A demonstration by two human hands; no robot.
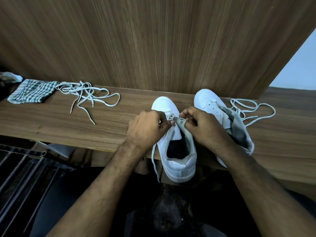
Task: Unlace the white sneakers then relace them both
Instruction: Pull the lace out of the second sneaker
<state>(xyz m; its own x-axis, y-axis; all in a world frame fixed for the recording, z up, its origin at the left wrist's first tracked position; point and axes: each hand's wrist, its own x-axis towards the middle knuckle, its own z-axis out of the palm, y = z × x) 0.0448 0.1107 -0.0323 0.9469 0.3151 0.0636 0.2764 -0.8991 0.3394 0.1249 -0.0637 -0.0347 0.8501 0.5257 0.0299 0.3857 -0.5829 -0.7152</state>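
Head view: near white leather sneaker (177,161) overhanging the wooden shelf (51,120) edge; left hand (147,127) and right hand (196,124) pinch its grey tongue (179,121) and lace; second white sneaker (208,103) just beside; loose white lace (85,94) well apart, left

A: The two sneakers (177,151) are white; the nearer one's lining (188,134) is grey, its inside dark.

B: At ten o'clock lies a green-and-white checked cloth (32,92). The loose laces (85,94) are pale grey-white, and the worktop (51,120) is streaked brown woodgrain.
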